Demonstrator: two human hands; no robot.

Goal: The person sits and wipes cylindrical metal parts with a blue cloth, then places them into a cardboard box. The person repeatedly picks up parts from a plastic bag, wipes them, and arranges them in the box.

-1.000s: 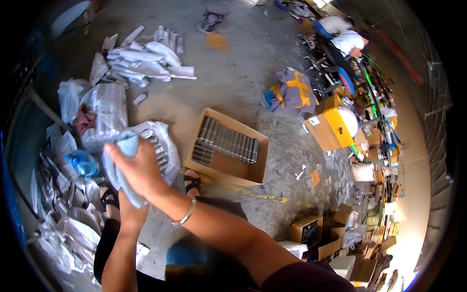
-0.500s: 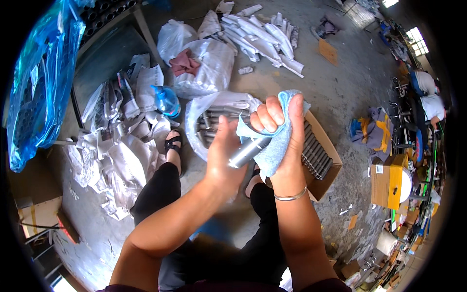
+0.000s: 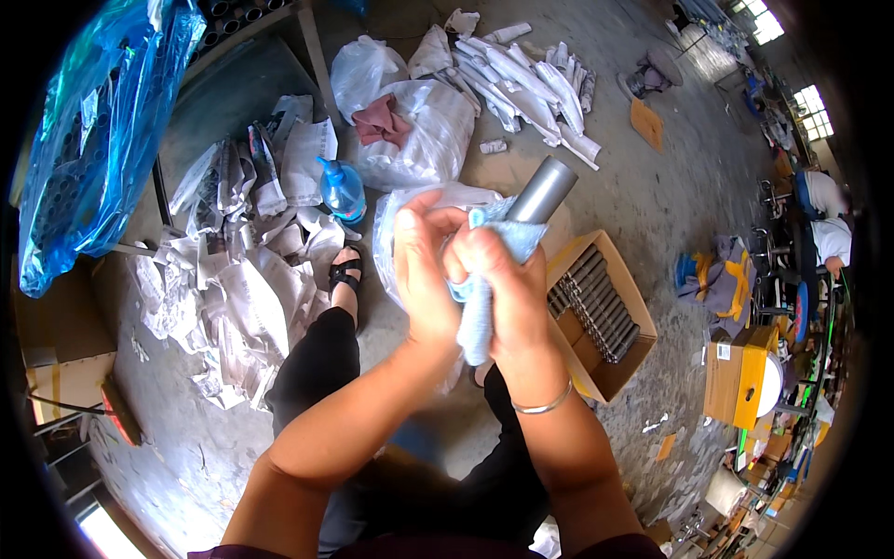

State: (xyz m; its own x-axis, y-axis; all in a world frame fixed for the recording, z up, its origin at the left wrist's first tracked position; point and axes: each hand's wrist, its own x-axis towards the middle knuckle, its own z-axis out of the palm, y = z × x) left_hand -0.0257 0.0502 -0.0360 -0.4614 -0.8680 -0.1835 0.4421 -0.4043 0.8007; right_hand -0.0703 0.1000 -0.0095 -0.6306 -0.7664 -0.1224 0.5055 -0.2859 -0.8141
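A grey metal tube [image 3: 542,191] slants up and to the right out of a light blue cloth [image 3: 475,321]. My right hand [image 3: 510,293] is closed on the cloth, which wraps the middle of the tube. My left hand [image 3: 426,275] curls around the tube's lower end, pressed against the cloth and the right hand. That lower end is hidden by fingers and cloth. Just beyond my hands lies an open clear plastic bag [image 3: 386,228], mostly covered by them. To the right, a cardboard box [image 3: 643,352] holds rows of similar dark tubes [image 3: 601,303].
Crumpled paper [image 3: 247,298] and a blue squeeze bottle [image 3: 343,194] are at the left. Farther off are a stuffed plastic bag [image 3: 433,140] with a maroon cloth [image 3: 380,123] and paper-wrapped rolls [image 3: 521,84]. Blue plastic sheeting [image 3: 112,140] covers tubes at far left. Another person [image 3: 829,219] is at far right.
The tube has swung from pointing down-left to pointing up-right, its end now above the right hand. My left hand has closed in against the cloth. The view has shifted slightly.
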